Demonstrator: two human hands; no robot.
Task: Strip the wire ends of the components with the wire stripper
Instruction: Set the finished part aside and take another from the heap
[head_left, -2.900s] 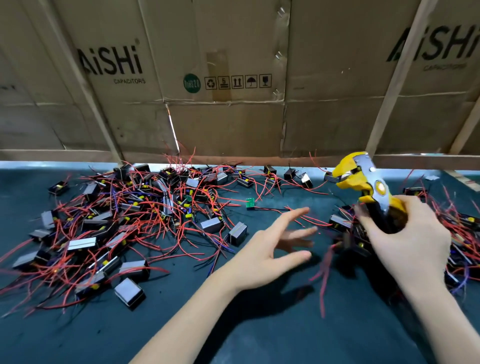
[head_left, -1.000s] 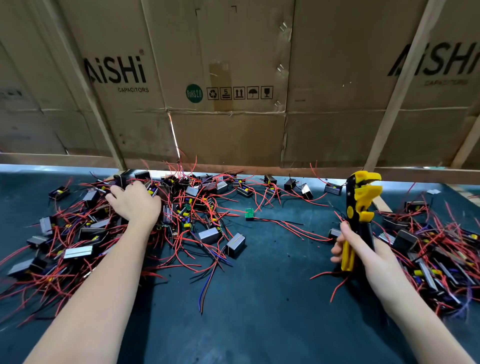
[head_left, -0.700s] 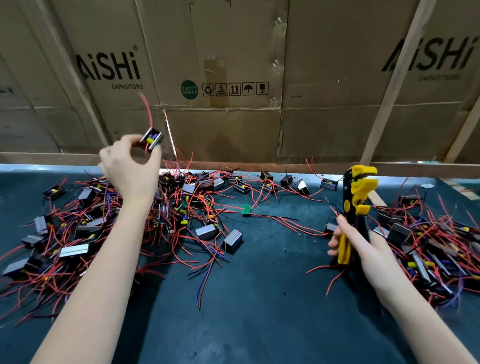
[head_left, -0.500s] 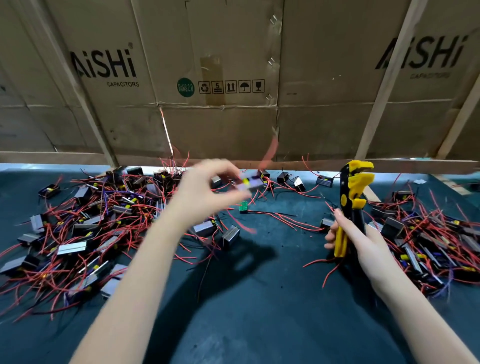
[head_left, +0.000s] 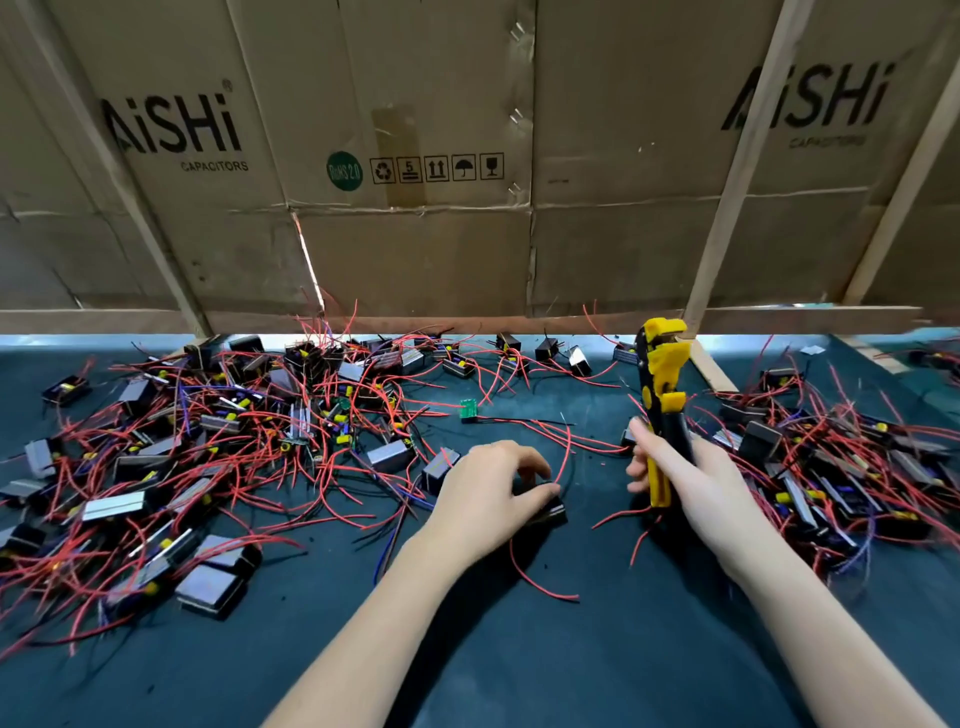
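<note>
My left hand (head_left: 488, 493) holds a small black component (head_left: 545, 506) low over the dark mat, fingers curled over it. A red wire (head_left: 563, 457) arcs up from it and another red wire (head_left: 535, 577) trails toward me. My right hand (head_left: 691, 483) grips the handles of the yellow-and-black wire stripper (head_left: 660, 384), which stands upright with its jaws at the top, a short way right of the component. The stripper's jaws hold nothing.
A big tangle of black components with red wires (head_left: 208, 441) covers the mat's left half. A second pile (head_left: 841, 467) lies at the right. A small green board (head_left: 468, 408) sits mid-table. Cardboard sheets and wooden slats (head_left: 727, 208) wall off the back.
My left hand picked a component out of the left pile, lifted it high, then carried it right and down to the mat's middle. The right hand with the stripper stayed almost still.
</note>
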